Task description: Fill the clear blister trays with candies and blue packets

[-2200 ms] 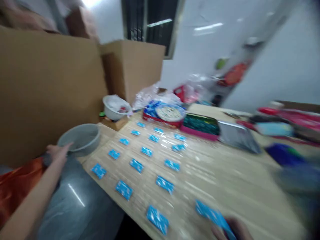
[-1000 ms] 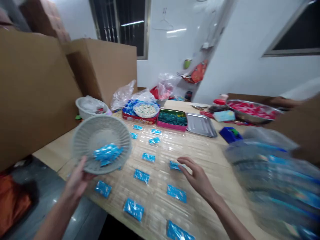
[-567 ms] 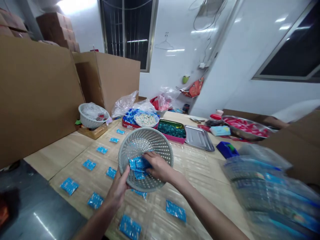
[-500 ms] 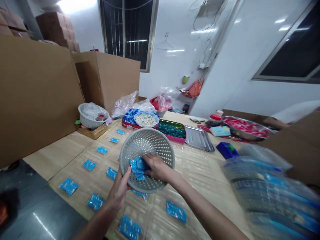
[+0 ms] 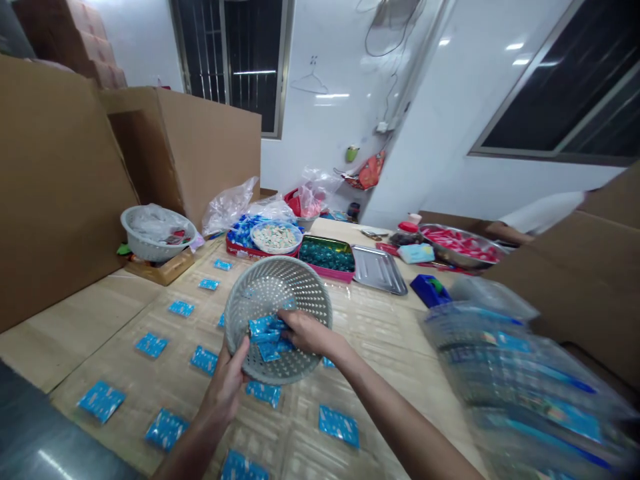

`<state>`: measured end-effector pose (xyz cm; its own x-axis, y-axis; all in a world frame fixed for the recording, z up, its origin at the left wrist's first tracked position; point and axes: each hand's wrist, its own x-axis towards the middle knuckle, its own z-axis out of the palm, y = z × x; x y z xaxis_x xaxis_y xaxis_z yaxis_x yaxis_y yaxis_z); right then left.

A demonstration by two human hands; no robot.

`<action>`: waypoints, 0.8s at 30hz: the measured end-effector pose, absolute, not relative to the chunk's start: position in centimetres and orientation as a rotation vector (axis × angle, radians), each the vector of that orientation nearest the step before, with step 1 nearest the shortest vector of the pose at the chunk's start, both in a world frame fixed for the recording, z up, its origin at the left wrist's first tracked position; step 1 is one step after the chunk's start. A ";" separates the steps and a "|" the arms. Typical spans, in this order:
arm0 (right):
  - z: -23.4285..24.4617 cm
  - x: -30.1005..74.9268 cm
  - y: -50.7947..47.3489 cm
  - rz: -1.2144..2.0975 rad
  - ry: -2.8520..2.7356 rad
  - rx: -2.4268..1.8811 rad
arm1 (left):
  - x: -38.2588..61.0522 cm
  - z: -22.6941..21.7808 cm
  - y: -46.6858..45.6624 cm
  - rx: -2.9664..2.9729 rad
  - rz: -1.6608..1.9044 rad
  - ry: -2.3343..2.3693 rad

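Note:
A grey perforated plastic basket (image 5: 313, 293) is tilted toward me over the table. Its near-left rim is in the grip of my left hand (image 5: 227, 380), thumb inside and the other fingers underneath, mostly hidden. Inside it lie several small blue packets (image 5: 269, 349). My right hand (image 5: 306, 331) reaches into the basket with its fingers closed on blue packets; how many it holds I cannot tell. Below and left of the basket, more blue packets (image 5: 339, 427) are spread in rows on clear plastic packaging (image 5: 295, 430) that covers the table.
Behind the basket stand a bowl of small pale pieces (image 5: 275, 237), a pink-rimmed tray of dark green pieces (image 5: 327, 259) and a metal tray (image 5: 380, 270). Stacked clear packages (image 5: 520, 380) and a blue tape dispenser (image 5: 430, 291) sit right. Cardboard boxes (image 5: 210, 147) rise left; another person's arm (image 5: 510, 232) shows far right.
The whole view has shifted, so the table items appear farther left. My right hand is still in the basket, and the packets at its fingers have shifted slightly. My left hand keeps its hold.

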<state>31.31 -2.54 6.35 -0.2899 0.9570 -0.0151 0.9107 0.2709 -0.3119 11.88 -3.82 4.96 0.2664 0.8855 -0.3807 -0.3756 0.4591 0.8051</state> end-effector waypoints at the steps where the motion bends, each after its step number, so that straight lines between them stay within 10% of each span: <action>1: 6.7 31.6 -2.7 0.397 -2.303 -1.755 | 12.0 4.9 -3.7 0.642 0.935 0.958; 9: 9.8 39.5 -2.5 0.643 -1.707 -1.450 | 10.5 4.3 -1.0 0.623 0.982 1.136; 24: -0.4 53.8 4.5 0.271 -1.711 -2.209 | 4.3 1.6 2.5 0.587 1.063 1.322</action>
